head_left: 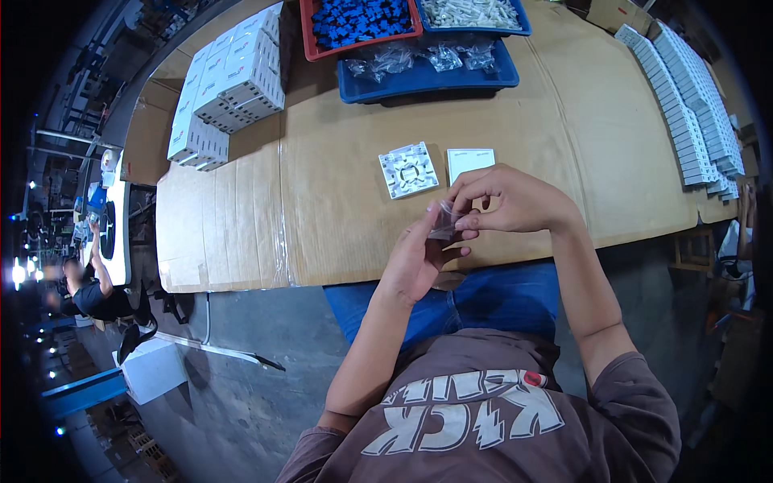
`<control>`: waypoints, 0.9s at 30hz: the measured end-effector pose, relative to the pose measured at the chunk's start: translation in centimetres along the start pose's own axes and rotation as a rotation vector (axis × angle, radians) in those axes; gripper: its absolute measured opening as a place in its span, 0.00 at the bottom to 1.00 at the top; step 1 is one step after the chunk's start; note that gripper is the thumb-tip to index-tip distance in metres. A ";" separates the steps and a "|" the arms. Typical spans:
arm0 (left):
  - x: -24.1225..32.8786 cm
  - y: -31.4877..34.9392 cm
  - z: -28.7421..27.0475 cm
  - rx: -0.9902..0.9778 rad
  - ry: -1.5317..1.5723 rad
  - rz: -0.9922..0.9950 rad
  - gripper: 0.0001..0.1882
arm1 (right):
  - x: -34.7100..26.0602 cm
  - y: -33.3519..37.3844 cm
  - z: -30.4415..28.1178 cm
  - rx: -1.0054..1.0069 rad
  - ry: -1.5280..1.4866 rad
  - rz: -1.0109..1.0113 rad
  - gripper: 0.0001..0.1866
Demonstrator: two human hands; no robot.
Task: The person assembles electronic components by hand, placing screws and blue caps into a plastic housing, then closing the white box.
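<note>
A small clear plastic bag (443, 222) is held between my two hands near the table's front edge. My left hand (414, 259) grips it from the left between thumb and fingers. From the right, my right hand (512, 200) pinches it with bent fingers. What the bag contains, if anything, is too small to make out. Just beyond my hands lies an open white plastic tray-like housing (394, 182) with a round middle part. Beside it, partly covered by my right hand, is a flat white square cover (469, 159).
Stacked white boxes (241, 76) stand at the left, with long rows of white units (684, 105) far right. At the back are a red bin (310, 50) of blue parts, a blue bin (523, 24) of whitish pieces and a blue tray (427, 88) of clear bags. Another person (101, 294) works far left.
</note>
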State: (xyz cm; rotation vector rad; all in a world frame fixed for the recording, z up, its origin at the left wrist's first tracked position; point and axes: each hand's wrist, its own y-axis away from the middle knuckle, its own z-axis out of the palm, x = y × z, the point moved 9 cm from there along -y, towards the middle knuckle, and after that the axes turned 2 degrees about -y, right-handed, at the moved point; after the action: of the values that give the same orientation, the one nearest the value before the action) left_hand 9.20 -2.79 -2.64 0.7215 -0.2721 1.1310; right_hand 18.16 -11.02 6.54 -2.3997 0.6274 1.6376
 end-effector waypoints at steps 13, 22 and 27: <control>1.5 0.7 -0.1 0.126 -0.478 0.188 0.18 | 1.8 0.8 -1.9 0.317 -0.130 0.039 0.07; 2.7 0.7 -0.1 0.137 -0.714 0.285 0.15 | 4.5 2.6 -1.5 0.504 -0.285 0.084 0.08; 3.1 0.9 -0.1 0.238 -0.793 0.325 0.15 | 4.7 3.6 0.0 0.618 -0.525 -0.013 0.15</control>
State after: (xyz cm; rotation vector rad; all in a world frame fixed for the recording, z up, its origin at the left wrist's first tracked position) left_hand 9.69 -0.27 -0.73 1.3620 -0.9609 1.1461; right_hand 18.10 -15.39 2.55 -1.4705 0.8487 1.6523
